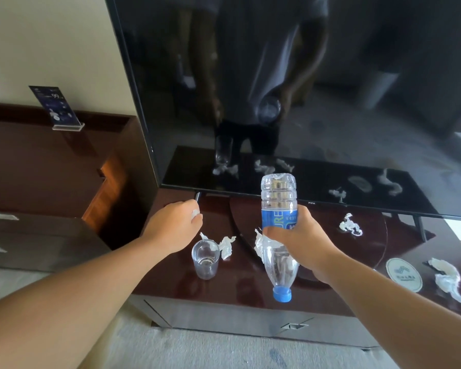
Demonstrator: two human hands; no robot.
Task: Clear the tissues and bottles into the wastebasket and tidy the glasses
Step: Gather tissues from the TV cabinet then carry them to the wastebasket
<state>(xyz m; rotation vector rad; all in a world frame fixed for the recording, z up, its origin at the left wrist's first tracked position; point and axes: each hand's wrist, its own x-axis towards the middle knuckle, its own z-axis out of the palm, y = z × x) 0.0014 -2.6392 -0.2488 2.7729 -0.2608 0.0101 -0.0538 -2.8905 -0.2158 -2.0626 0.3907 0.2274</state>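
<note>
My right hand [301, 243] grips a clear plastic bottle [278, 198] around its blue label, holding it upside down above the cabinet with the blue cap [282, 293] pointing toward me. My left hand [175, 226] is closed around a small white tissue [195, 214] that peeks out by the fingers. A clear glass [205, 259] stands upright just right of my left wrist. Crumpled tissues lie on the dark wooden cabinet top [237, 286]: one behind the glass [228, 247], one behind the bottle [258, 245], one under the TV [350, 225], one at the far right [449, 280].
A large black TV [277, 89] on thin legs stands along the back of the cabinet. A round white coaster [403, 274] lies at the right. A card in a clear stand [57, 107] sits on the lower cabinet at the left. Pale carpet runs in front.
</note>
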